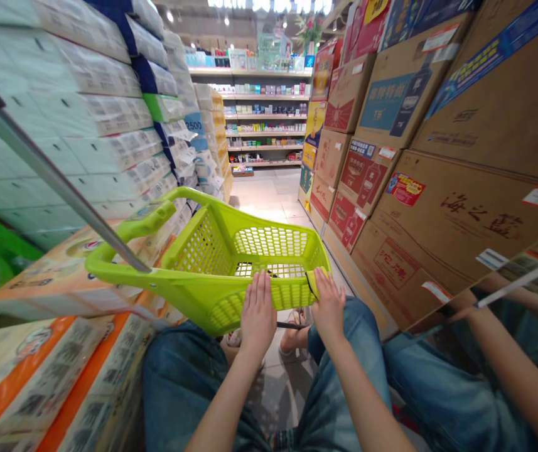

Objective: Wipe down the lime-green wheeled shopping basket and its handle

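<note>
Your left hand (258,314) lies with fingers flat and your right hand (329,307) with fingers curled on the near rim of the lime-green shopping basket (212,251), between stacked tissue packs (108,107) and cardboard cartons (438,94); an even two-handed hold suits it.

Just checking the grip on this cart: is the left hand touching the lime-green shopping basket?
Touching: the head view shows the left hand lying over the near rim of the lime-green plastic shopping basket, with no gap between them.

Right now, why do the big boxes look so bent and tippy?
In the head view, the wide lens curves everything: the brown cardboard cartons lean inward, the white wrapped packs tilt the other way, and the lime-green plastic basket looks stretched near the left hand and right hand. Head view light is even, without strong glare.
</note>
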Demonstrator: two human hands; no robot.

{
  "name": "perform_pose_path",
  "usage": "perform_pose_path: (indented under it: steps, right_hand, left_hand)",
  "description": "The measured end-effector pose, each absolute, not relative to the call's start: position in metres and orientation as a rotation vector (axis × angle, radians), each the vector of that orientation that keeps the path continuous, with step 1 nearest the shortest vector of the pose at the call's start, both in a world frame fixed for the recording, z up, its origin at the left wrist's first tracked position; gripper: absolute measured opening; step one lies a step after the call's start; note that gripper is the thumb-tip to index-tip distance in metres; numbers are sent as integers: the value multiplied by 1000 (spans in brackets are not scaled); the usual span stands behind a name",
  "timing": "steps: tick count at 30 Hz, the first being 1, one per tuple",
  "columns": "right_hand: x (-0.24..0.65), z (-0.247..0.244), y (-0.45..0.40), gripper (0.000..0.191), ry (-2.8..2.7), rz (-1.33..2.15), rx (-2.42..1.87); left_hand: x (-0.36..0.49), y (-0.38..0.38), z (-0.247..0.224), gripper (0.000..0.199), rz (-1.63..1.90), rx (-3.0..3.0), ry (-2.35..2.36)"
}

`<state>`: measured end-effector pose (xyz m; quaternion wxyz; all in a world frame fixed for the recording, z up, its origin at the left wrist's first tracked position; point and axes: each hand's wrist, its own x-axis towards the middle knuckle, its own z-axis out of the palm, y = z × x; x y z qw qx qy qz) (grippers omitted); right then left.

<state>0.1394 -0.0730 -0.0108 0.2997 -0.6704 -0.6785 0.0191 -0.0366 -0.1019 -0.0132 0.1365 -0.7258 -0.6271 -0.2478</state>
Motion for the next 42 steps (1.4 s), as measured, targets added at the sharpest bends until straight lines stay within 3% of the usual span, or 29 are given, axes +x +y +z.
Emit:
perform_pose_path:
  steps: [9, 23, 28, 35, 42]
  right_hand:
    - [74, 3, -80, 81, -2117, 99, -1493]
    - [184, -28, -75, 91, -1857, -24, -1741]
    - [150, -15, -79, 85, -1821, -8, -1790]
    - [67, 5, -83, 72, -2058, 71, -1550]
    - [93, -3, -83, 79, -2107, 18, -1473]
  left_hand:
    - [-39, -99, -13, 73, -673, -2088, -1816]
    - [-37, -103, -14, 84, -747, -2134, -1818]
    - [-35, -102, -15, 81, -747, -2111, -1819]
    - [-36, -98, -16, 70, -710, -2050, -1810]
    - [-37, -100, -15, 77, -698, -2093, -1804]
